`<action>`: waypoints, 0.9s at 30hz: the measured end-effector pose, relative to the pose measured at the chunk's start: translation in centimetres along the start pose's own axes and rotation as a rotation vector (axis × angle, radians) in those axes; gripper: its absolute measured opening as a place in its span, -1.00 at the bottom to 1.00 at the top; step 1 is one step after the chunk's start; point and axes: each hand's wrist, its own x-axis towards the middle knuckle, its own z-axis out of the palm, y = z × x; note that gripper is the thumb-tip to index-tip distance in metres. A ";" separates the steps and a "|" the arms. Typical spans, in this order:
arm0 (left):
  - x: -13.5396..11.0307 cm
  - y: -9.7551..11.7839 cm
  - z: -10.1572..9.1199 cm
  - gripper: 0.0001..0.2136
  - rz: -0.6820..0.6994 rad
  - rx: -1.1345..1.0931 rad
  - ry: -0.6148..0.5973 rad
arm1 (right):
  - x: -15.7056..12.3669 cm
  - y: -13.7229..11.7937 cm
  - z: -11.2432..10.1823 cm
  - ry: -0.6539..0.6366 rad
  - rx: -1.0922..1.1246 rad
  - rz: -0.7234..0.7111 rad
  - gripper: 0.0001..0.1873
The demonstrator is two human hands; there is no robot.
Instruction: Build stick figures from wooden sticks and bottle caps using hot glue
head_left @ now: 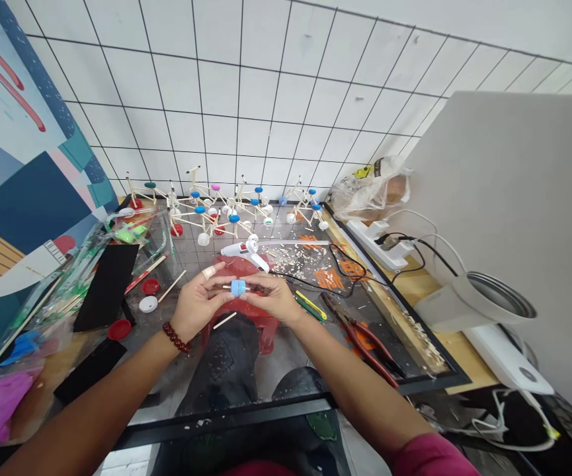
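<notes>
My left hand (199, 304), with a dark bead bracelet (176, 337) on its wrist and a pale bandage on one finger, pinches one end of a thin wooden stick. My right hand (270, 297) grips the other end, beside a blue plastic bottle cap (238, 287) threaded on the stick. Just above my hands lies a white hot glue gun (246, 254). A yellow utility knife (310, 305) lies near my right hand, and a white cap (147, 304) lies left of my left hand.
Several stick-and-cap models (211, 211) stand at the back of the glass-topped table (286, 390). Red pliers (365, 340) lie at the right, near a black cable (345, 264) and wood shavings. A power strip (379, 241), plastic bag (369, 192) and black sheet (107, 287) lie around the table.
</notes>
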 end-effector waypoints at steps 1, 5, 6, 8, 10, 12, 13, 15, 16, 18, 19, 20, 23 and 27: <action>0.0 0.0 0.0 -0.25 -0.005 0.003 0.003 | 0.0 0.0 0.0 0.004 0.007 -0.003 -0.68; 0.1 0.0 -0.1 -0.26 -0.015 -0.003 -0.004 | 0.0 0.0 0.1 0.002 0.011 -0.007 -0.68; 0.1 0.0 -0.1 -0.27 -0.013 -0.006 -0.008 | 0.0 0.0 0.1 -0.002 0.011 -0.003 -0.69; 0.2 -0.1 -0.1 -0.28 -0.001 -0.022 -0.016 | 0.1 0.2 0.1 -0.011 0.033 0.025 -0.71; 0.3 -0.2 -0.1 -0.28 0.013 -0.051 -0.019 | 0.1 0.5 0.2 -0.007 0.090 0.066 -0.62; 0.3 -0.3 -0.1 -0.29 0.007 -0.080 -0.011 | 0.0 0.8 0.3 0.006 0.141 0.081 -0.42; 0.3 -0.4 -0.1 -0.31 -0.003 -0.091 -0.003 | 0.0 1.0 0.4 0.012 0.150 0.072 -0.35; 0.4 -0.5 -0.1 -0.36 -0.031 -0.105 0.005 | -0.1 1.1 0.4 0.013 0.118 0.029 -0.37; 0.4 -0.6 -0.2 -0.39 -0.046 -0.106 -0.002 | -0.1 1.1 0.4 0.010 0.083 0.003 -0.43; 0.5 -0.7 -0.2 -0.45 -0.070 -0.100 -0.021 | -0.1 1.0 0.4 -0.001 0.009 -0.037 -0.53; 0.5 -0.7 -0.3 -0.48 -0.071 -0.093 -0.029 | -0.1 0.9 0.4 -0.004 -0.017 -0.049 -0.55; 0.6 -0.8 -0.3 -0.50 -0.062 -0.085 -0.032 | 0.0 0.8 0.3 -0.003 -0.033 -0.057 -0.57; 0.6 -0.8 -0.5 -0.48 0.001 -0.060 -0.047 | 0.1 0.6 0.2 0.006 -0.045 -0.061 -0.61; 0.6 -0.8 -0.6 -0.51 0.037 -0.017 -0.074 | 0.1 0.9 0.2 -0.012 -0.019 -0.043 -0.61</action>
